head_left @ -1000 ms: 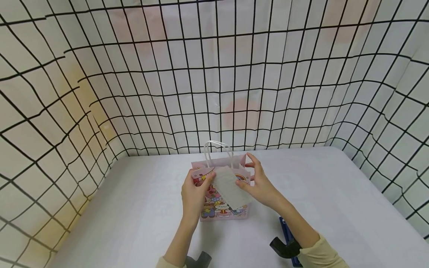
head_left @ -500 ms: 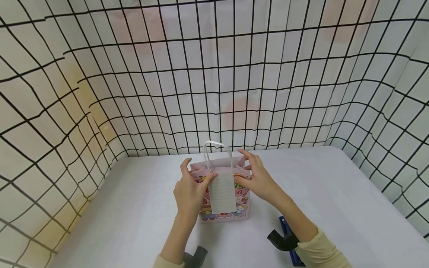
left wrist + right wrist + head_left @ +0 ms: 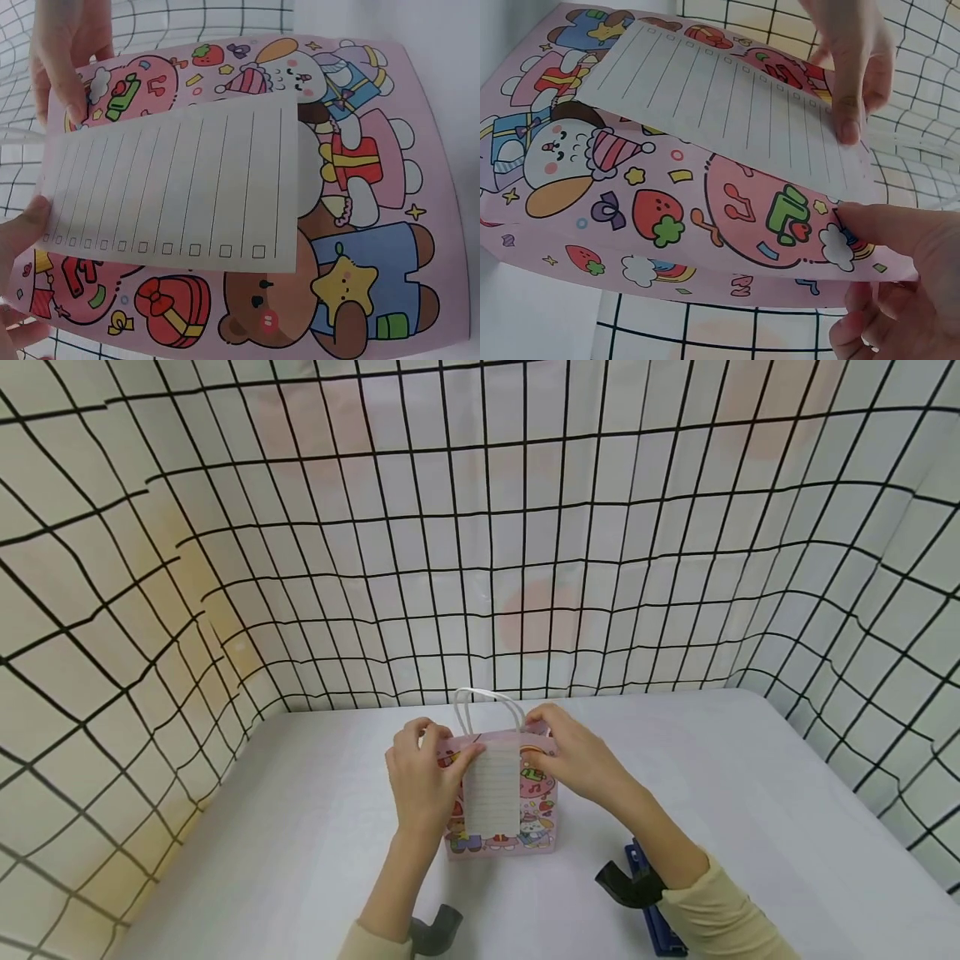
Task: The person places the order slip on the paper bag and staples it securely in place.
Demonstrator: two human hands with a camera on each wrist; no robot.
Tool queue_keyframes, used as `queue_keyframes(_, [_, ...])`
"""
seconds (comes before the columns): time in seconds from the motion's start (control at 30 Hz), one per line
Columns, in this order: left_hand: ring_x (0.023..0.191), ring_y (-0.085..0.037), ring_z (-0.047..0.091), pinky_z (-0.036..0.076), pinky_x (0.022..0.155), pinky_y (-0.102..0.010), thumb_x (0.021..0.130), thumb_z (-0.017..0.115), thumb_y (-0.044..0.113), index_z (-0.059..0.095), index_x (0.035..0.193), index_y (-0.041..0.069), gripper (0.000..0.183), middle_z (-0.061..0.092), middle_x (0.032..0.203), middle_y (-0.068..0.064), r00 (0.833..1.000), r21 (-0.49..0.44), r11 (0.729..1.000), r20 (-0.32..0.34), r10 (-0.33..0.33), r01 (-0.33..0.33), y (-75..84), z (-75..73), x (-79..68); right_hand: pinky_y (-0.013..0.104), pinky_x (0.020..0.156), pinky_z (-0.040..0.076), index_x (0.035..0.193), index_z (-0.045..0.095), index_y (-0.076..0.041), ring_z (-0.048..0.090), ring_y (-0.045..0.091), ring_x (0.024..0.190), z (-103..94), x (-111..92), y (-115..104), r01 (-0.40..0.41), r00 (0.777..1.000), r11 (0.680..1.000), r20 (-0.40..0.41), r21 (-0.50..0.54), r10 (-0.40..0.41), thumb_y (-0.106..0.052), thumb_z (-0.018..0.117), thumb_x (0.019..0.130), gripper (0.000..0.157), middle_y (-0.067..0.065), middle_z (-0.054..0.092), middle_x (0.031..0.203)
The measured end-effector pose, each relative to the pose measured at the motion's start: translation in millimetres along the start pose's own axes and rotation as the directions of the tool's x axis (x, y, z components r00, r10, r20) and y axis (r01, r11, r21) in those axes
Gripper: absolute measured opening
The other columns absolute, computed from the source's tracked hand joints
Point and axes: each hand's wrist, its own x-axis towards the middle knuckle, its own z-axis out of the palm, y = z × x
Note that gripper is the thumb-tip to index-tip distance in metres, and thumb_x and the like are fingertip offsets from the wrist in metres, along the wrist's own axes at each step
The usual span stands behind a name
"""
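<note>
A pink paper gift bag (image 3: pixel 537 814) with cartoon animals and white handles (image 3: pixel 489 694) stands upright on the white table. Against its front hangs a lined sheet of paper (image 3: pixel 492 793), which has a row of small checkboxes along one edge in the left wrist view. My left hand (image 3: pixel 422 777) pinches the sheet's upper left corner to the bag's top edge, thumb in front and fingers behind. My right hand (image 3: pixel 587 762) grips the bag's top edge at the right, its thumb (image 3: pixel 885 225) close beside the sheet's top corner. The sheet's lower end stands off the bag.
A long dark blue object (image 3: pixel 660 931) lies on the table (image 3: pixel 300 843), partly hidden under the right forearm. Dark curved wrist mounts (image 3: pixel 628 887) hang below both forearms. Black grid netting (image 3: pixel 510 568) over pale walls encloses the back and sides.
The sheet has swung from slanting right to hanging straight down the bag's front. My left fingers have moved behind the bag's edge, and my right hand has shifted slightly left along it.
</note>
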Motion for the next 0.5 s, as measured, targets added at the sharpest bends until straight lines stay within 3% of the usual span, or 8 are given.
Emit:
queue_keyframes(0.2, [0.061,-0.012,0.044,0.038,0.053,-0.022,0.073,0.073,0.035,0.056,0.089,0.005,0.038,0.057,0.074,-0.004,0.992,-0.114,0.991,0.115,-0.057,0.07,-4.2,1.1,-0.1,0.024,0.059,0.045,0.114,0.054,-0.01,0.052,0.014,0.076,-0.3,0.7,-6.8,0.037,0.999,0.997,0.03,-0.066,-0.035,-0.019,0.062,0.084,0.033,0.006,0.052,0.107])
queue_keyframes(0.33, [0.061,-0.011,0.042,0.037,0.053,-0.021,0.073,0.073,0.034,0.056,0.088,0.005,0.037,0.056,0.073,-0.004,0.991,-0.135,0.988,0.116,-0.061,0.076,-4.0,0.6,-0.4,0.027,0.062,0.047,0.105,0.059,-0.011,0.052,0.015,0.079,1.8,2.2,-7.2,0.043,0.999,0.997,-0.011,-0.072,-0.044,-0.029,0.061,0.085,0.026,0.005,0.054,0.103])
queue_keyframes(0.5, [0.06,-0.011,0.044,0.037,0.053,-0.021,0.073,0.073,0.035,0.057,0.087,0.005,0.036,0.058,0.073,-0.004,0.994,-0.136,0.99,0.104,-0.034,0.048,-6.1,1.6,0.7,0.034,0.068,0.049,0.092,0.062,-0.012,0.053,0.016,0.082,6.9,3.7,-4.3,0.072,0.989,0.994,-0.123,-0.077,-0.081,-0.036,0.062,0.084,0.025,0.003,0.059,0.098])
